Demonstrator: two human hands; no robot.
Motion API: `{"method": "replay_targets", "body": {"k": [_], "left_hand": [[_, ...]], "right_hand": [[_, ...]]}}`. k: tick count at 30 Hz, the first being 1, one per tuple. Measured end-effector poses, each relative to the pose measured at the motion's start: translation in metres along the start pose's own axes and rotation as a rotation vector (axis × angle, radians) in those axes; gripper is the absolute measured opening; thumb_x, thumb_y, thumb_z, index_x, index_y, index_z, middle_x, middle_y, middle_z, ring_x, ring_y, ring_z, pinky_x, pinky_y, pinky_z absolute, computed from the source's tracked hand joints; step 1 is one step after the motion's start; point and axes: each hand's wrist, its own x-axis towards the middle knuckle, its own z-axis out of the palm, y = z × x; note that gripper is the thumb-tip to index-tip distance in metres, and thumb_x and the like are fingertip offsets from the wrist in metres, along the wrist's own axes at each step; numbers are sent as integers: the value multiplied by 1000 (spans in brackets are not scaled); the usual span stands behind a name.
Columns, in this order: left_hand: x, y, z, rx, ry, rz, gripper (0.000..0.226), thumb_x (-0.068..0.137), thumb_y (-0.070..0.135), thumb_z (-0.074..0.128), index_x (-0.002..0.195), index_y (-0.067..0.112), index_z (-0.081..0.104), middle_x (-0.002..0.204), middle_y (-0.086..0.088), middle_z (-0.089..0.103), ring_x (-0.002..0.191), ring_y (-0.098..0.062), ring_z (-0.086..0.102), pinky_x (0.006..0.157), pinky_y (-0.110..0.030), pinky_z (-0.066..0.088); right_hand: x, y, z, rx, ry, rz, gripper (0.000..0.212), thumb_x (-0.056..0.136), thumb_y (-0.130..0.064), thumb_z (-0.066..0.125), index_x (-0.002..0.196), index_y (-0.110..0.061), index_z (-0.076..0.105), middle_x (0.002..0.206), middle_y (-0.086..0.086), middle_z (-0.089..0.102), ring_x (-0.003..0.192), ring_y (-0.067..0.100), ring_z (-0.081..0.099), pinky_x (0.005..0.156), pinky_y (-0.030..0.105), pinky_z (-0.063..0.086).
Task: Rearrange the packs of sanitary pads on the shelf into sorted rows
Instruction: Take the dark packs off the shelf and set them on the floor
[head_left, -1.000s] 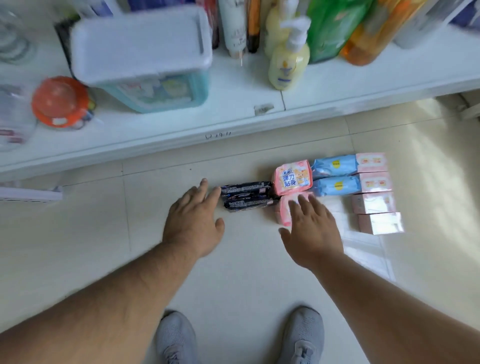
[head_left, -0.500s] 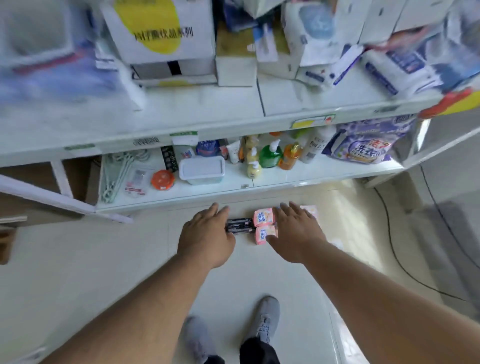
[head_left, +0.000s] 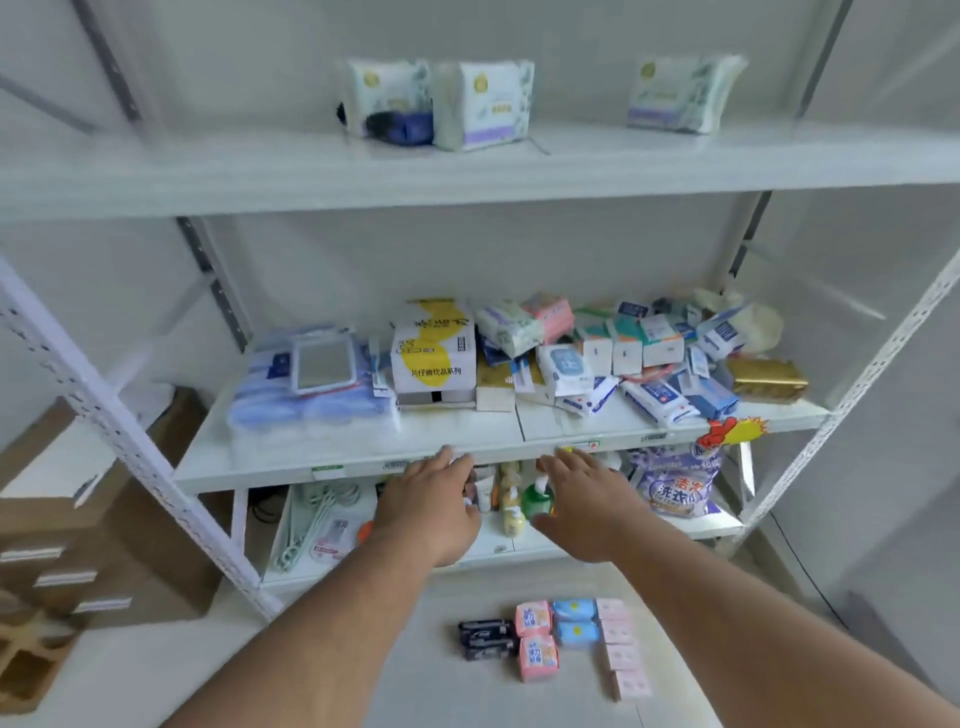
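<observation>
- The sorted packs of sanitary pads (head_left: 556, 638) are laid out on the floor (head_left: 363, 649) in short rows: two dark packs (head_left: 485, 639) on the left, two pink packs (head_left: 536, 643) next, two blue packs (head_left: 574, 621), then a column of pale pink boxes (head_left: 621, 644) on the right.
- More pad packs are seen up top: three white-and-purple packs (head_left: 483, 104) stood upright on the top shelf (head_left: 208, 176), two together and one well apart to the right.
- The middle shelf (head_left: 467, 431) is piled with mixed stuff; a pink pack (head_left: 551, 310) sits in the heap toward the back, right of center.
- Both hands are raised at the middle shelf's front edge, above the floor rows. The left hand (head_left: 434, 506) is empty with fingers loosely bent; the right hand (head_left: 584, 499) is empty too, fingers spread flat.
- The key bit: the heap lies up and ahead of both hands, mostly to the right, so the right hand is judged nearer. The floor rows are below and behind the hands.
- A purple detergent bag (head_left: 675, 486) and pump bottles (head_left: 519, 501) are parked on the lower shelf, behind the hands.
</observation>
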Motion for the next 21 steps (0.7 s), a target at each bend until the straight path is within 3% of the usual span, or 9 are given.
{"method": "replay_targets", "body": {"k": [13,21], "left_hand": [[-72,16,-162,17,331,78,66,95,42,44,154,34,17,164,8,8,147,-23,21,114,-39,26],[-56,14,-240,8,480,40,66,94,41,46,154,34,19,163,11,10,147,-19,22,116,-38,26]], "right_hand": [[-72,-62,-175,-122,272,-77,78,95,-57,48,156,-20,16,164,0,18,147,27,24,117,44,30],[-58,-60,-254,-148,398,-180,78,96,-56,46,157,-22,14,165,-1,15,149,24,20,120,41,24]]}}
